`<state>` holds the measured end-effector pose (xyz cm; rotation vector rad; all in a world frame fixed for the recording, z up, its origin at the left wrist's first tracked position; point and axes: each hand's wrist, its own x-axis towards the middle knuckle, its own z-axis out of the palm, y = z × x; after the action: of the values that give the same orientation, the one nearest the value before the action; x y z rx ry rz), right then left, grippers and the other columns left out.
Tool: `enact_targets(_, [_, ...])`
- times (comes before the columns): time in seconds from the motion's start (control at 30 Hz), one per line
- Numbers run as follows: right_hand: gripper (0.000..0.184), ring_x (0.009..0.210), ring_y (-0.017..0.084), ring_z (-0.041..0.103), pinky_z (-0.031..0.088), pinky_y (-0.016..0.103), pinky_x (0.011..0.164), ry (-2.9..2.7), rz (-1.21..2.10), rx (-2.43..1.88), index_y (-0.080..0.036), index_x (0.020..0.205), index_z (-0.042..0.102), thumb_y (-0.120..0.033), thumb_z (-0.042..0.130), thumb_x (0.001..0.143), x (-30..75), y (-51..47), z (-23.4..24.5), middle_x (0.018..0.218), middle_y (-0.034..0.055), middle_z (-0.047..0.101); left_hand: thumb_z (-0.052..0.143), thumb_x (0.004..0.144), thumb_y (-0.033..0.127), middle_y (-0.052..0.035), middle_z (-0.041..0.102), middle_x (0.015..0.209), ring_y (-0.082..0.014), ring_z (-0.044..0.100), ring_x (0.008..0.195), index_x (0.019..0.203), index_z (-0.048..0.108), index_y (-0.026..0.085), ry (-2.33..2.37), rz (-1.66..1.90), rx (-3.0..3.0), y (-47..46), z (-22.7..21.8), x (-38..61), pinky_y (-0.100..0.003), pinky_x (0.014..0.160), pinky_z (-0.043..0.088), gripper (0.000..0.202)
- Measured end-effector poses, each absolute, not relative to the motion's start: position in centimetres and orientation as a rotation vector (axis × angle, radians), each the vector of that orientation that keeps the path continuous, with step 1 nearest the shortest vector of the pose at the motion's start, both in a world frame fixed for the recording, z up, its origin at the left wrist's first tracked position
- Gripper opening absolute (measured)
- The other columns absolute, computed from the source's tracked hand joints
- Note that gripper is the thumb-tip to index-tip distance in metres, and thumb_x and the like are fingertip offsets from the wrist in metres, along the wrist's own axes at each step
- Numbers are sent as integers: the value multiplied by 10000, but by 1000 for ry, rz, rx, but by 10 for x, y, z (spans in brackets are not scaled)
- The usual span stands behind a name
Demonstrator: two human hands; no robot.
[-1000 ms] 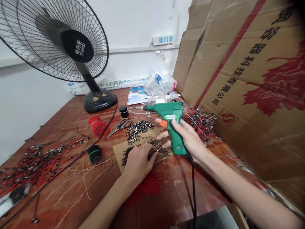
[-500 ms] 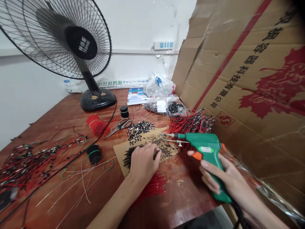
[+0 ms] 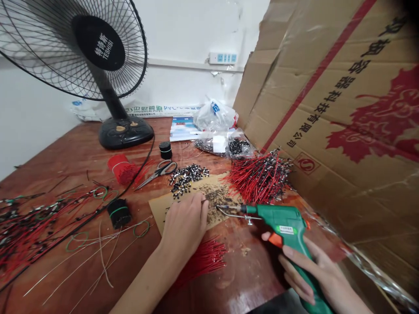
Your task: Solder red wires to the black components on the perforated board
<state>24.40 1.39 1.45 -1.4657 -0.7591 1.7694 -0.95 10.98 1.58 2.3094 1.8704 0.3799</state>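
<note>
My right hand (image 3: 314, 270) is wrapped around the handle of a green soldering gun (image 3: 281, 218), a finger at its orange trigger. The gun's metal tip and thin feed tube point left over a brown cardboard sheet (image 3: 209, 179) covered in dark specks. My left hand (image 3: 186, 222) is closed above the sheet's left part, pinching what looks like a thin black wire (image 3: 204, 201); most of it is hidden by the fingers. Red wires (image 3: 209, 257) lie in a bundle below the left wrist. Behind the hand, small black-and-silver connectors (image 3: 188, 176) form a pile.
Red wires with connectors (image 3: 258, 176) are heaped near the tall cardboard box (image 3: 327, 109). Scissors (image 3: 159, 172), a red wire bundle (image 3: 122, 169) and black bundles (image 3: 119, 213) lie leftward. A black fan (image 3: 126, 133) stands behind, its cord crossing the table.
My left hand has drawn slightly left and down. The soldering gun in my right hand has lowered, its tip now level with the left fingertips. The view has shifted a little.
</note>
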Motion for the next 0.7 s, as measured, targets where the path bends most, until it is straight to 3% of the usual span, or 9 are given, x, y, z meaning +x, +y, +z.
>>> enact_targets(0.17, [741,378,25,369,314,134,437,-774,1748,-1491,-112,1385,332,-528,586,827,240,11,12,464,-44,356,265,1007,339,-53,621,950,-208,563,881,924,569,199,1832,355,2372,110,17,-9,-346,747,332,345])
enact_targets(0.33, [667,361,12,344,310,120,424,-785,1749,-1467,-151,1360,337,-520,557,849,246,10,-3,463,-48,360,372,986,331,-54,607,1008,-207,539,981,895,649,212,1761,411,2387,109,13,-8,-357,814,366,315])
enact_targets(0.6, [875,351,12,318,320,119,398,-749,1784,-1406,-106,1487,149,-521,564,838,252,10,-17,453,-69,321,498,950,312,-2,657,987,-187,578,949,1015,675,267,1715,495,2266,113,0,-9,-347,834,412,194])
enact_targets(0.7, [917,351,5,315,325,110,395,-751,1805,-1376,-124,1519,51,-504,552,851,254,10,-19,457,-75,317,535,932,299,17,657,943,-177,576,910,969,645,247,1719,512,2210,113,-1,-8,-337,807,413,127])
